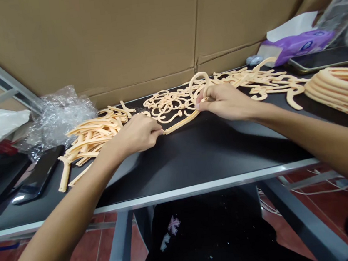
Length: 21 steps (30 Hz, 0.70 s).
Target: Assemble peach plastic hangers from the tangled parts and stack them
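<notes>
Dark-clothed lap [205, 236] at bottom centre; black tabletop [178, 167] across middle of frame. Heap of straight pieces [94, 135] left of centre. Right hand [222, 102], right of centre, fingertips clamped around upper end of strip [182, 123]; left hand [141, 132] pinches lower end. Strip lies mid-frame between them. Overbending might snap it; loose left pinch might let it slip. Strip looks pale peach, narrow, slightly bowed.

Apparently a workshop: black metal-edged workbench [178, 163], piles of matching cream parts [97, 133], cardboard [138, 34] behind.
</notes>
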{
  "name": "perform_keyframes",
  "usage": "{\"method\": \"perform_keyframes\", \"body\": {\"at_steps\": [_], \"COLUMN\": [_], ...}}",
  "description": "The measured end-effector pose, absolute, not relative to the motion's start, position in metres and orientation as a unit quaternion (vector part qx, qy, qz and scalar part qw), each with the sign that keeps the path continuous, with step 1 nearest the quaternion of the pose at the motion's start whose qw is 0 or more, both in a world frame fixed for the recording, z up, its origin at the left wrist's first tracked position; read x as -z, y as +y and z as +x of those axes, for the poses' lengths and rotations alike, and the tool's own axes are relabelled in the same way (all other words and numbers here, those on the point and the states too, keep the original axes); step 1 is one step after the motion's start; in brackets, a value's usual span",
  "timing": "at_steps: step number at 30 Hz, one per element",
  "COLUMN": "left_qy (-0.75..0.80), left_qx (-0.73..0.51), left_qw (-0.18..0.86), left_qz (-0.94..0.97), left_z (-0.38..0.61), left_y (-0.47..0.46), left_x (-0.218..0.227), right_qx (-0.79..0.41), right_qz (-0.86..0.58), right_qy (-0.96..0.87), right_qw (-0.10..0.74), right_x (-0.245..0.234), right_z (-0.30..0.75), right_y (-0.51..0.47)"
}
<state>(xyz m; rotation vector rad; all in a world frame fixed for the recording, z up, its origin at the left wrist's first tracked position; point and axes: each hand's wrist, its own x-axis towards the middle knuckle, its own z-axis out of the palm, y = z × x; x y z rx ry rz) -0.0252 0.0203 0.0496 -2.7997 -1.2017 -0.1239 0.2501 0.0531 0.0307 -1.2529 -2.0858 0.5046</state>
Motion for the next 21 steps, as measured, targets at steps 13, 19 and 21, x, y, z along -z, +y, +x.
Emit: {"method": "perform_keyframes", "body": {"at_steps": [13, 19, 21], "left_qy": [-0.413, -0.439, -0.425], "left_qx": [0.038, 0.088, 0.114], "left_qw": [0.037, 0.087, 0.109], "left_qz": [-0.909, -0.890, -0.891], "left_z": [-0.026, -0.025, -0.023], "left_y": [0.015, 0.012, 0.012], "left_x": [-0.046, -0.037, -0.033], "right_qx": [-0.168, -0.191, -0.194], "right_qz": [-0.466, -0.470, -0.474], "right_qy": [-0.796, -0.773, -0.761], "right_qw": [0.349, 0.380, 0.397], "right_x": [-0.026, -0.026, -0.026], "right_z": [0.251, 0.248, 0.246], "right_y": [0.054, 0.051, 0.050]}}
